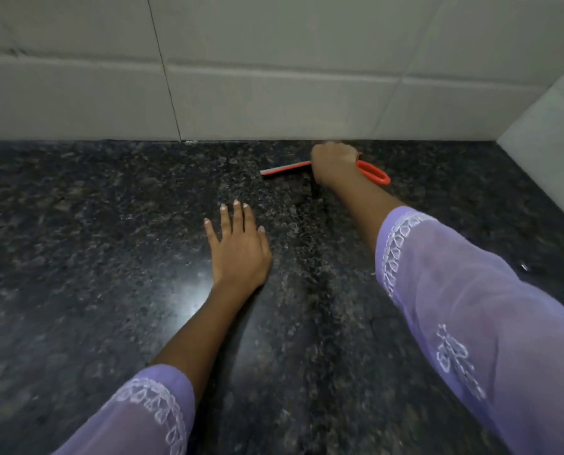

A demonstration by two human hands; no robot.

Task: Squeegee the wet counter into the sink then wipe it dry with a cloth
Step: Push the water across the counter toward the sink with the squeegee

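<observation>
Looking down, we see the dark speckled stone tabletop [93,241] filling most of the view, glossy with a bright glare patch near our left wrist and some faint streaks that may be water, though we cannot tell how wet it is. Behind it runs the pale tiled wall [274,77], which turns a corner at the far right. No sink and no cloth show from here.

Our two arms in thin lilac sleeves [471,307] reach forward. Our left hand [238,247] lies flat on the stone, fingers straight and slightly spread, holding nothing and seemingly bracing us. Our right hand [333,162] is stretched to the back edge, just beside the wall, with its fingers curled round the handle of the red squeegee [287,168]. Its blade juts out to the left of that hand and sits on or just above the stone, while the looped end of the handle pokes out to the right.

We judge that we are in the squeegee step, placed at the far edge to start a stroke. The next move seems to call for pressing the blade down evenly and drawing it across toward wherever the sink lies, out of view. Drying with the cloth is not yet begun.
</observation>
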